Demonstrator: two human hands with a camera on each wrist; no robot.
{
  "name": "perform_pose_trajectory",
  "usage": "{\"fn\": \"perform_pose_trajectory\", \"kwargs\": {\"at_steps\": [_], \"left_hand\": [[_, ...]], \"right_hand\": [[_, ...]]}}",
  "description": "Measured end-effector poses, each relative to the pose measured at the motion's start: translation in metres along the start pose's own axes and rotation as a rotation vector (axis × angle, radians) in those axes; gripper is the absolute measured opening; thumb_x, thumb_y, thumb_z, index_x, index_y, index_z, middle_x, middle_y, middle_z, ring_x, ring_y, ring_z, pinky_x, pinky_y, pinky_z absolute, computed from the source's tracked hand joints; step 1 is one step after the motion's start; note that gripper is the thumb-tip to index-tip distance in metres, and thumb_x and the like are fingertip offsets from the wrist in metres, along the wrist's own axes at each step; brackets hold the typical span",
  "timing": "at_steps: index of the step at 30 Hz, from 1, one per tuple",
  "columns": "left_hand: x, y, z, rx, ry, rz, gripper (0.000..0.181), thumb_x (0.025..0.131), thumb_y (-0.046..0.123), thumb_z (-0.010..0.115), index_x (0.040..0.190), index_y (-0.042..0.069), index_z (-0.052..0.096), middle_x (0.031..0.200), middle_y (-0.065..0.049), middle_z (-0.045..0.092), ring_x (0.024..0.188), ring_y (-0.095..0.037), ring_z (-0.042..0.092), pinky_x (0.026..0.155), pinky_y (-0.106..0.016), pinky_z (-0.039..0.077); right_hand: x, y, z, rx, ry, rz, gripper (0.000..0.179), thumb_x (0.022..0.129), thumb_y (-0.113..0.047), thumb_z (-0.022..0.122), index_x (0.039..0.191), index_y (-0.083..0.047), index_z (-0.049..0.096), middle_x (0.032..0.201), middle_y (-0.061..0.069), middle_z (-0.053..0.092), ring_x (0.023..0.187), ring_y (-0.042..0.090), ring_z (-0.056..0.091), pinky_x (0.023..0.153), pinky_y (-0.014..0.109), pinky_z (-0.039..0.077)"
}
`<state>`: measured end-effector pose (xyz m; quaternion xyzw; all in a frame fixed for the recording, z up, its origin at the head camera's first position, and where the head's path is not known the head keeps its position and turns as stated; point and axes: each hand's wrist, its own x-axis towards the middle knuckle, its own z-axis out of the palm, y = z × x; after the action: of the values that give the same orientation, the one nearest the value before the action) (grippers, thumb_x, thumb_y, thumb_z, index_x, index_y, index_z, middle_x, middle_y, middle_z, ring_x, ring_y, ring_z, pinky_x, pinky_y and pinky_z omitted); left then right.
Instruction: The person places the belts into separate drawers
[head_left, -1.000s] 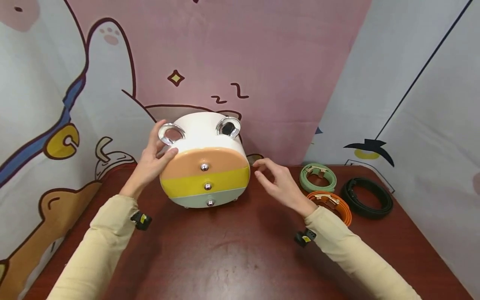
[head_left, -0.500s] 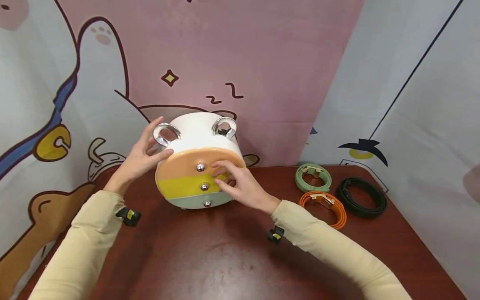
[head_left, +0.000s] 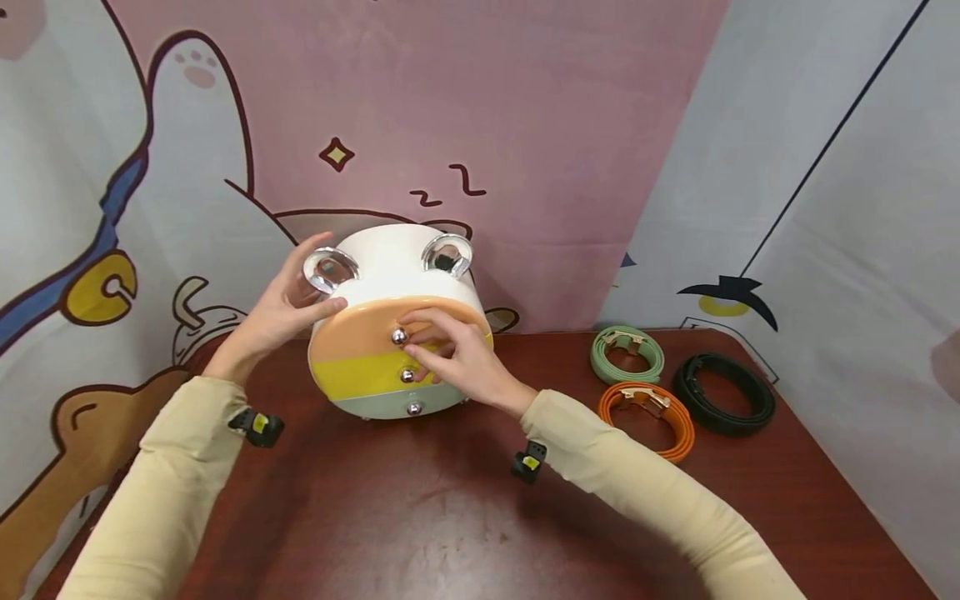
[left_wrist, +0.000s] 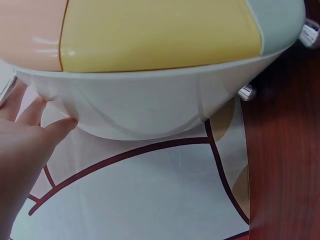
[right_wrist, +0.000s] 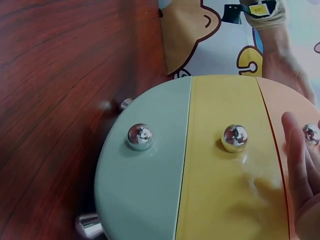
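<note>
A small rounded drawer box (head_left: 390, 267) stands on the table in the head view, with a white body and silver ear-like rings on top. Its front has an orange drawer (head_left: 352, 330), a yellow drawer (head_left: 352, 377) and a pale green drawer (head_left: 382, 406), each with a round silver knob. My left hand (head_left: 277, 308) rests against the box's upper left side by the left ring (head_left: 330, 268), thumb at the front edge. My right hand (head_left: 465, 358) is at the orange drawer's knob (head_left: 399, 336), with index finger above and thumb below, fingers parted.
Three coiled belts lie at the right of the table (head_left: 450, 533): a green belt (head_left: 655, 360), an orange belt (head_left: 684, 433) and a black belt (head_left: 759, 408). A printed cartoon cloth (head_left: 540, 167) hangs close behind the box.
My right hand has moved left from beside the box to the top knob. The left hand stays at the box's upper left side, and the drawers look unchanged.
</note>
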<state>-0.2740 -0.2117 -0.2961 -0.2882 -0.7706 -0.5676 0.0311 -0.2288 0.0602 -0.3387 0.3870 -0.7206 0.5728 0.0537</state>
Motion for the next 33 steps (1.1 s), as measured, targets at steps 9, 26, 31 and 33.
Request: {"fn": "perform_pose_trajectory", "kwargs": {"at_steps": [9, 26, 31, 33], "left_hand": [[0.001, 0.0, 0.0, -0.027, -0.024, -0.042, 0.085, 0.089, -0.001, 0.065, 0.154, 0.028, 0.017, 0.131, -0.015, 0.045, 0.122, -0.021, 0.046, 0.106, -0.06, 0.023], [0.002, 0.002, -0.004, -0.028, -0.065, -0.013, 0.077, 0.09, -0.003, 0.065, 0.148, 0.029, 0.026, 0.124, -0.014, 0.048, 0.108, -0.016, 0.054, 0.089, -0.023, 0.043], [0.001, 0.003, -0.005, 0.023, -0.063, -0.038, 0.078, 0.09, -0.001, 0.065, 0.149, 0.032, 0.024, 0.126, -0.014, 0.046, 0.11, -0.015, 0.053, 0.097, -0.033, 0.039], [0.001, 0.003, -0.005, 0.033, -0.063, -0.048, 0.078, 0.09, 0.0, 0.065, 0.149, 0.031, 0.023, 0.127, -0.017, 0.045, 0.111, -0.016, 0.052, 0.101, -0.044, 0.035]], "right_hand": [[-0.001, 0.0, 0.006, 0.061, 0.007, 0.053, 0.036, 0.09, 0.001, 0.064, 0.125, -0.006, 0.06, 0.106, 0.013, 0.07, 0.065, 0.022, 0.069, 0.052, 0.039, 0.054], [-0.004, -0.004, 0.008, 0.13, 0.025, 0.072, 0.037, 0.086, 0.005, 0.069, 0.121, -0.004, 0.064, 0.106, 0.011, 0.07, 0.073, 0.029, 0.07, 0.054, 0.035, 0.052], [-0.008, -0.015, 0.011, 0.141, 0.039, 0.076, 0.035, 0.085, 0.009, 0.067, 0.119, 0.002, 0.064, 0.106, 0.017, 0.069, 0.075, 0.032, 0.069, 0.056, 0.029, 0.052], [-0.01, -0.022, 0.012, 0.156, 0.055, 0.052, 0.031, 0.085, 0.012, 0.065, 0.116, 0.007, 0.063, 0.104, 0.022, 0.068, 0.077, 0.035, 0.069, 0.062, 0.03, 0.055]]}}
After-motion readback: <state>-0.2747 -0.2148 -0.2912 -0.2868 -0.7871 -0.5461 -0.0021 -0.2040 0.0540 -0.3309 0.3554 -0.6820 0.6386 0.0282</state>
